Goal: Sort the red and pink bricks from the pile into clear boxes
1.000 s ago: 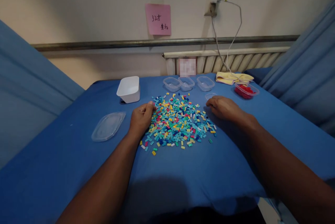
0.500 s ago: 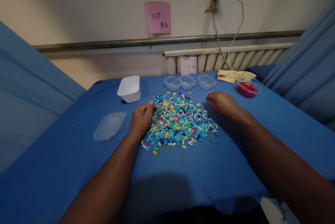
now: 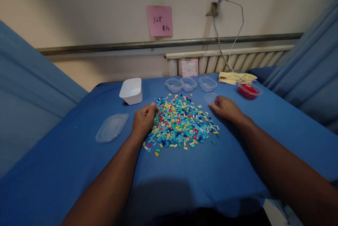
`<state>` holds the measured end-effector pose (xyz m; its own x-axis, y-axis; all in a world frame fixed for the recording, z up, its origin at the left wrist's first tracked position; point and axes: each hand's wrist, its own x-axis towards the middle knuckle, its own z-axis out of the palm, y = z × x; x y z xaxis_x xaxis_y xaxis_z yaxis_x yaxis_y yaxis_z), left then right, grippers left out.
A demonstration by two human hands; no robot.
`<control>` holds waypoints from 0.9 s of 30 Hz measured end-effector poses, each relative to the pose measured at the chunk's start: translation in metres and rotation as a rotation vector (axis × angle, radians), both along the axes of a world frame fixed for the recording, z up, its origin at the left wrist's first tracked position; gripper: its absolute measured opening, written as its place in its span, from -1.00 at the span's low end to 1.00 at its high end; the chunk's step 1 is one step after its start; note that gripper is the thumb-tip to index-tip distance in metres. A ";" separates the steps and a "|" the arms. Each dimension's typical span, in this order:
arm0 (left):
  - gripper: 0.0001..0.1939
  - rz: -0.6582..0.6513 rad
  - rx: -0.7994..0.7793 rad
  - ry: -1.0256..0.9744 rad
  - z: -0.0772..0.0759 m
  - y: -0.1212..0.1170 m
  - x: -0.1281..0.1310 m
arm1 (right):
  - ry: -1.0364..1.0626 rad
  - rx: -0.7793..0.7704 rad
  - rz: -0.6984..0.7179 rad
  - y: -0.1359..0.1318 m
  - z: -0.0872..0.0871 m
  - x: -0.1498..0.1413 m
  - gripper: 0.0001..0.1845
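Head view: L hand (image 3: 143, 120) curled beside bricks (image 3: 182, 122); R hand (image 3: 225, 108) flat.

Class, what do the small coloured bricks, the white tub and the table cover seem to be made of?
Coloured bricks: likely hard plastic, judging by bright, uniform colours and blocky shapes. White tub: probably plastic, opaque, smooth, thin rim. Table cover: apparently woven cloth, matt blue, with soft folds at the edge.

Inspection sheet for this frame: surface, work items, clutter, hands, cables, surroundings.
Surface: blue cloth over the table.
Work items: heap of small coloured bricks; small clear lid; tub of red pieces.
Clutter: white tub, three clear tubs, large clear lid, yellow cloth.
Hands: left hand curled at the heap's edge; right hand touching the small lid.
Cables: white cable from a wall socket.
Surroundings: pink note, radiator.
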<state>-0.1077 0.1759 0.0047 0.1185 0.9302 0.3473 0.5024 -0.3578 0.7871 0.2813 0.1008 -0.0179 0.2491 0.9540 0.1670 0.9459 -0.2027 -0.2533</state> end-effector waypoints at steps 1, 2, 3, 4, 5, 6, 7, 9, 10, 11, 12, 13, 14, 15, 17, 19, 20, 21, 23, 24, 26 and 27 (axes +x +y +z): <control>-0.46 0.002 0.002 -0.002 0.000 0.000 0.000 | -0.011 0.003 0.008 0.001 0.000 -0.004 -0.36; -0.46 0.006 0.002 -0.005 0.000 0.000 0.000 | -0.027 0.023 0.023 0.001 0.001 -0.008 -0.37; -0.46 0.011 -0.002 -0.007 0.000 0.000 0.000 | -0.045 0.061 0.055 0.002 0.002 -0.013 -0.39; -0.45 0.015 -0.005 -0.007 0.001 0.000 0.000 | -0.058 0.109 0.106 0.003 0.004 -0.018 -0.44; -0.45 0.016 -0.006 -0.003 0.001 0.000 0.000 | -0.062 0.157 0.173 0.004 0.007 -0.023 -0.50; -0.44 0.015 -0.002 0.004 0.001 0.000 0.000 | -0.058 0.188 0.252 0.005 0.009 -0.030 -0.55; -0.43 0.013 0.002 0.013 0.001 0.000 0.000 | -0.051 0.188 0.329 0.008 0.013 -0.037 -0.58; -0.42 0.012 0.006 0.022 0.001 0.000 0.000 | -0.053 0.112 0.433 0.015 0.020 -0.053 -0.56; -0.42 0.014 0.003 0.019 0.001 0.000 0.000 | -0.064 0.064 0.453 0.020 0.024 -0.060 -0.55; -0.42 0.014 -0.003 0.015 0.001 0.000 0.000 | -0.077 0.023 0.457 0.025 0.027 -0.067 -0.55; -0.42 0.013 -0.006 0.008 0.000 0.000 0.000 | -0.089 -0.010 0.454 0.031 0.030 -0.072 -0.56; -0.42 0.009 -0.004 0.003 0.000 0.000 0.000 | -0.096 -0.035 0.449 0.036 0.032 -0.076 -0.57; -0.42 0.002 0.003 -0.001 -0.001 0.000 0.000 | -0.101 -0.059 0.448 0.041 0.035 -0.078 -0.59; -0.42 -0.003 0.011 -0.003 -0.002 0.000 -0.001 | -0.107 -0.087 0.449 0.045 0.037 -0.080 -0.61; -0.42 -0.008 0.020 -0.008 -0.003 0.000 -0.001 | -0.117 -0.138 0.457 0.048 0.040 -0.082 -0.63; -0.42 -0.006 0.020 -0.010 -0.005 0.000 0.000 | -0.122 -0.171 0.464 0.047 0.043 -0.083 -0.63; -0.42 -0.005 0.020 -0.010 -0.005 0.000 0.000 | -0.123 -0.180 0.464 0.045 0.044 -0.084 -0.64; -0.42 -0.005 0.020 -0.010 -0.006 0.000 0.000 | -0.123 -0.186 0.461 0.042 0.044 -0.085 -0.65; -0.42 -0.008 0.022 -0.015 -0.006 0.001 0.000 | -0.118 -0.183 0.447 0.036 0.045 -0.086 -0.68; -0.42 -0.008 0.023 -0.017 -0.007 0.001 -0.001 | -0.112 -0.173 0.439 0.032 0.045 -0.087 -0.69; -0.43 -0.005 0.027 -0.015 -0.007 0.001 -0.001 | -0.097 -0.137 0.426 0.025 0.043 -0.088 -0.70; -0.43 -0.003 0.031 -0.010 -0.008 0.001 -0.001 | -0.087 -0.113 0.422 0.021 0.042 -0.088 -0.70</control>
<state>-0.1087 0.1770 -0.0031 0.1174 0.9188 0.3769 0.4936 -0.3834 0.7807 0.1937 0.1214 0.0245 -0.1759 0.9826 0.0592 0.9687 0.1835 -0.1671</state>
